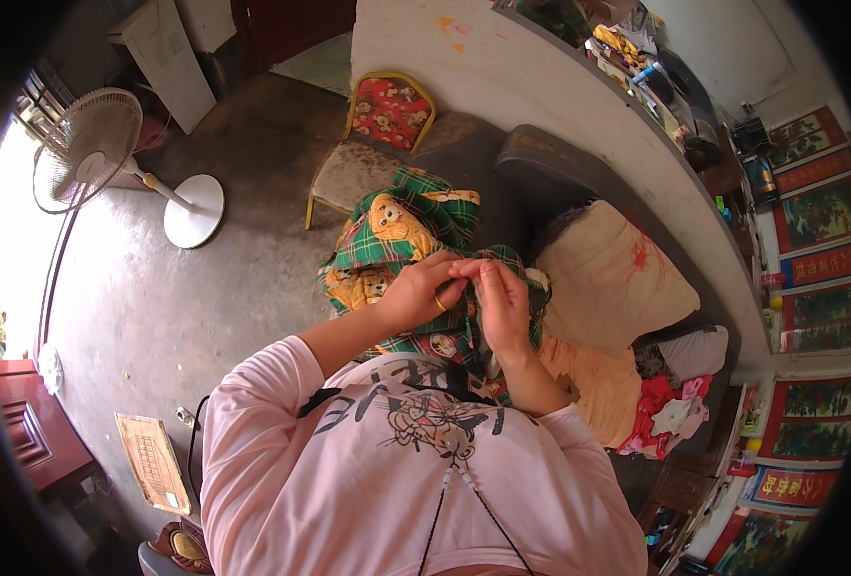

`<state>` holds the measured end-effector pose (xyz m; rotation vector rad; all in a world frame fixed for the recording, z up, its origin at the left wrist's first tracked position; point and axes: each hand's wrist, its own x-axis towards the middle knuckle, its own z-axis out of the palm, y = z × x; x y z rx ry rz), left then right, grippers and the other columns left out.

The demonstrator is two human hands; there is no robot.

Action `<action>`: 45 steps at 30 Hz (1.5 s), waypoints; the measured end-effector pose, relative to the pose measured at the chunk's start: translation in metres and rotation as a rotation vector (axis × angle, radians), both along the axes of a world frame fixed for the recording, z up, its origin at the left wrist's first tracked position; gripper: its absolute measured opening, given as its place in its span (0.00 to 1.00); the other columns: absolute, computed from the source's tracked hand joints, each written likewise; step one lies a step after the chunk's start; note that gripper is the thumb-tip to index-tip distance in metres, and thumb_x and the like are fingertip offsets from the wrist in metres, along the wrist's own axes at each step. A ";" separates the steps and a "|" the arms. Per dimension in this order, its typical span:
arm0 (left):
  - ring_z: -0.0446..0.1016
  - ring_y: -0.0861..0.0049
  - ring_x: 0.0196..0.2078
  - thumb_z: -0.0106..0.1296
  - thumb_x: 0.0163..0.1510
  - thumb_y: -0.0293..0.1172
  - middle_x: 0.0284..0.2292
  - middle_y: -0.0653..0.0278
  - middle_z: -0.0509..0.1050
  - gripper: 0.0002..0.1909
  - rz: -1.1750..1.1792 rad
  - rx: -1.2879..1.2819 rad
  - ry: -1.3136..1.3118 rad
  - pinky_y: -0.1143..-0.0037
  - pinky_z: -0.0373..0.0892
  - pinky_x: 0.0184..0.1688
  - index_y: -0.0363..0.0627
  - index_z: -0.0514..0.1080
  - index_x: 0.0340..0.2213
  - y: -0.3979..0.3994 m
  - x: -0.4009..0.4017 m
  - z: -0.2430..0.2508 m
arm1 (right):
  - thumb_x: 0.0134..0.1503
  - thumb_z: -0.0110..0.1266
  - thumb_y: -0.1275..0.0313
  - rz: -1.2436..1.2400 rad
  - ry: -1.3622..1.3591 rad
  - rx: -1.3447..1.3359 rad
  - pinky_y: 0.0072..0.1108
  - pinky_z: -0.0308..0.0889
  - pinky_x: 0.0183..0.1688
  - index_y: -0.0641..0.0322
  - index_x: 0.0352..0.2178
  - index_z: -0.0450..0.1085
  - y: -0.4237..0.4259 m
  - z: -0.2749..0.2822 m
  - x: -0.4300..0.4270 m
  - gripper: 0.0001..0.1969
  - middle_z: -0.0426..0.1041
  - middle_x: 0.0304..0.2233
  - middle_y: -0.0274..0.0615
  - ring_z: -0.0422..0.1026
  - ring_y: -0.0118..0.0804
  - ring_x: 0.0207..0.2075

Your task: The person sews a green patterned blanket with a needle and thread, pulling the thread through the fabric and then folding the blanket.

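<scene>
My left hand [425, 288], with a gold ring on one finger, meets my right hand [503, 309] above my lap. The fingertips of both are pinched close together. Anything small between them is too hard to make out. Beneath and beyond the hands lies a bunched green plaid fabric [368, 252] printed with brown bears, which looks like a padded cover. Its folds spread over my lap towards the chair, and my hands and forearms hide part of it.
Ahead stands a chair [375, 162] with a red floral back. On the right, a dark sofa [562, 162] bears a beige cushion [613, 273] and piled clothes [674, 414]. A pedestal fan [195, 209] and a flat cardboard piece [153, 461] are on the concrete floor to the left.
</scene>
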<state>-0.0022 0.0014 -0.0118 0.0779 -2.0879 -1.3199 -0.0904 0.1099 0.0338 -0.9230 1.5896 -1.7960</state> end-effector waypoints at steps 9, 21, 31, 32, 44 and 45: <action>0.68 0.71 0.17 0.50 0.39 0.29 0.26 0.68 0.67 0.06 0.001 -0.443 0.008 0.74 0.65 0.16 0.45 0.65 0.23 -0.004 0.001 0.007 | 0.53 0.34 0.68 -0.017 -0.663 -0.263 0.19 0.48 0.24 0.54 0.12 0.47 0.017 0.019 -0.002 0.16 0.46 0.10 0.29 0.48 0.26 0.16; 0.70 0.64 0.21 0.50 0.42 0.28 0.24 0.61 0.66 0.06 0.213 -0.468 -0.297 0.68 0.68 0.22 0.44 0.63 0.24 -0.089 0.040 -0.068 | 0.50 0.49 0.67 -0.558 -0.238 -0.350 0.13 0.45 0.13 0.49 0.14 0.52 0.307 0.110 -0.108 0.16 0.49 0.12 0.24 0.46 0.17 0.12; 0.68 0.57 0.35 0.48 0.47 0.26 0.34 0.55 0.65 0.12 -0.130 -0.167 -0.108 0.68 0.66 0.36 0.39 0.64 0.36 -0.054 -0.002 -0.001 | 0.54 0.46 0.65 -0.639 -0.091 1.487 0.17 0.57 0.26 0.57 0.31 0.66 0.451 -0.110 -0.025 0.08 0.61 0.23 0.33 0.60 0.27 0.24; 0.68 0.58 0.37 0.48 0.46 0.26 0.36 0.54 0.65 0.16 -0.174 -0.160 -0.108 0.69 0.66 0.37 0.39 0.63 0.40 -0.051 0.001 0.001 | 0.53 0.47 0.66 -0.531 -0.118 1.497 0.18 0.57 0.27 0.57 0.31 0.66 0.434 -0.122 -0.004 0.08 0.62 0.24 0.35 0.61 0.28 0.25; 0.63 0.58 0.48 0.39 0.41 0.18 0.46 0.51 0.61 0.30 -0.329 -0.065 -0.253 0.69 0.64 0.45 0.41 0.54 0.50 -0.024 0.001 0.011 | 0.42 0.59 0.69 -0.172 0.669 0.667 0.29 0.60 0.41 0.62 0.38 0.65 0.164 -0.027 -0.015 0.20 0.66 0.35 0.49 0.66 0.47 0.38; 0.62 0.57 0.49 0.38 0.41 0.17 0.47 0.51 0.61 0.30 -0.315 -0.086 -0.239 0.68 0.64 0.46 0.41 0.54 0.50 -0.019 0.001 0.009 | 0.41 0.60 0.71 -0.239 0.915 0.534 0.28 0.62 0.37 0.61 0.37 0.64 0.123 -0.001 -0.011 0.20 0.66 0.34 0.47 0.67 0.46 0.36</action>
